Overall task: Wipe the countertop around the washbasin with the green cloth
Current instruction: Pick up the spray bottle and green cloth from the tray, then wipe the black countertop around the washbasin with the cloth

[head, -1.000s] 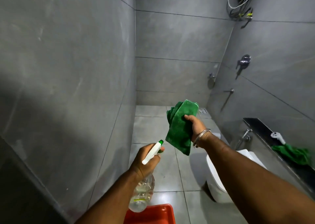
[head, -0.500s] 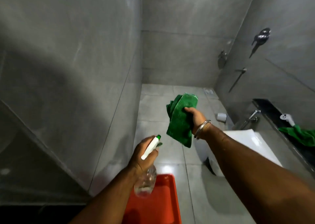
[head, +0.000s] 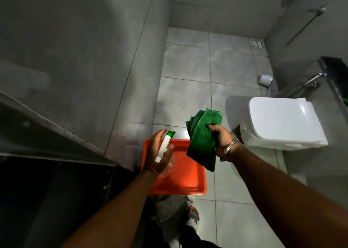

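Note:
My right hand (head: 223, 141) grips a folded green cloth (head: 202, 140), which hangs down from my fingers above the floor. My left hand (head: 160, 153) holds a clear spray bottle (head: 165, 144) with a white and green head, just over an orange tray (head: 180, 180). The two hands are close together at the middle of the view. A dark counter (head: 47, 172) with a pale edge runs along the lower left. No washbasin is in view.
The orange tray lies on the grey tiled floor by my feet (head: 192, 213). A white toilet (head: 282, 123) with shut lid stands at the right, below a dark ledge (head: 337, 81). Grey tiled walls close in on the left and far side.
The view has tilted down from the far wall to the floor. Both hands have dropped lower, toward the orange tray, still holding bottle and cloth.

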`<state>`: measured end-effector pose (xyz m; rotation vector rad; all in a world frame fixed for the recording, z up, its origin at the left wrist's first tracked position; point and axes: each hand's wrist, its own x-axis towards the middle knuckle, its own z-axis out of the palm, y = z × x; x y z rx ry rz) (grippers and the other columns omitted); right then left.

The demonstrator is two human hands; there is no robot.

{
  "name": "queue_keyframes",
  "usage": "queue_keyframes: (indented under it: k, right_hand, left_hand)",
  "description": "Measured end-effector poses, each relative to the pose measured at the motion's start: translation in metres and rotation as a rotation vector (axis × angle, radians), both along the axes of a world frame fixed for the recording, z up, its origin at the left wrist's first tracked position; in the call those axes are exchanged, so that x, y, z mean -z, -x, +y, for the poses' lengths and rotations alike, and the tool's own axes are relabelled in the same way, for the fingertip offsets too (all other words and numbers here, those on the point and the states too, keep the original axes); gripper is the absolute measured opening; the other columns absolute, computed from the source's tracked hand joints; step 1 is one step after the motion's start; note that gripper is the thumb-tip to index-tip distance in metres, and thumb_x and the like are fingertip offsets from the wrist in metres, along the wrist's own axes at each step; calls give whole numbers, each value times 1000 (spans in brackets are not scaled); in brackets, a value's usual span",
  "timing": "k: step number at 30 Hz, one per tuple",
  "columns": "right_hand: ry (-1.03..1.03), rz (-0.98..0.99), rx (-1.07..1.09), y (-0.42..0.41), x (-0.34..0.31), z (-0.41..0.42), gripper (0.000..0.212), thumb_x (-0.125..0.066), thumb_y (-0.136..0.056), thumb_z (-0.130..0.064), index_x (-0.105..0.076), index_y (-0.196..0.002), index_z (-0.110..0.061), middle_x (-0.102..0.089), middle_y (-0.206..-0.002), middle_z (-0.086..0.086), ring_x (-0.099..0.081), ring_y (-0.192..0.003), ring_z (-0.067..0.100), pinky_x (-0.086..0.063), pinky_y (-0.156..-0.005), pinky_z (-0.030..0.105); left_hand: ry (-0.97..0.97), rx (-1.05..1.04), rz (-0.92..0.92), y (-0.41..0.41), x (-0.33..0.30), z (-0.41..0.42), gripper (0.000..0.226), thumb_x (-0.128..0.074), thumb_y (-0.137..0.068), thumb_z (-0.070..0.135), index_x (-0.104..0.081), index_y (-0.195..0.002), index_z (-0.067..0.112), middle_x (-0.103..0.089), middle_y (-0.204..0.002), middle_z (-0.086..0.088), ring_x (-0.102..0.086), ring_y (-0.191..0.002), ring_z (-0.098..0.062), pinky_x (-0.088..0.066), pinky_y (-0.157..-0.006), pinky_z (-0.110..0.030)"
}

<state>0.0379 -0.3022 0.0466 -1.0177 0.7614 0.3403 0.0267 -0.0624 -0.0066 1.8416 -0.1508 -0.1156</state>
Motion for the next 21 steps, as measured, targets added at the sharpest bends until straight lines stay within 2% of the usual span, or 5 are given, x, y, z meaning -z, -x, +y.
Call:
queue_keyframes:
  k: [8, 12, 14, 17, 21]
  right_hand:
    - [9, 78, -274, 41, -9, 0, 46, -53, -74, -20, -62, -115, -1, -65, -113, 25, -60, -105, 42, -46, -96, 51]
    - [83, 208, -565, 70, -1, 18, 40, -50, -82, -11, -55, -120, 2, -60, -119, 29, -58, -109, 42, -47, -95, 50]
    - [91, 259, -700, 87, 5, 40, 36, -45, -85, -3, -53, -119, 7, -61, -112, 29, -60, -102, 41, -50, -91, 47]
    - [76, 290, -871, 115, 13, 90, 31, -40, -86, 7, -59, -111, 8, -64, -99, 26, -62, -87, 36, -49, -90, 47]
    - [108, 204, -1177, 132, 3, 184, 28, -42, -85, 13, -62, -104, 10, -70, -84, 15, -66, -78, 27, -53, -83, 37]
  left_hand:
    - [-249, 15, 340, 23, -7, 28, 127, -81, -50, 72, -17, -149, 23, -37, -149, -2, -40, -135, -19, -44, -104, -39]
    - [-460, 43, 505, 47, -13, 67, 51, -86, -57, 45, -63, -95, 20, -64, -92, 5, -67, -95, -21, -47, -67, -25]
    - [-474, 3, 522, 67, -18, 93, 24, -84, -69, 30, -69, -82, 17, -72, -84, -1, -71, -91, -24, -53, -70, -30]
    - [-381, 69, 470, 87, -29, 126, 26, -81, -75, 13, -72, -100, 9, -74, -101, -11, -70, -97, -25, -54, -92, -39]
    - [-316, 423, 475, 91, -56, 176, 72, -82, -67, -6, -53, -132, 3, -59, -129, -4, -55, -120, -9, -43, -97, -8]
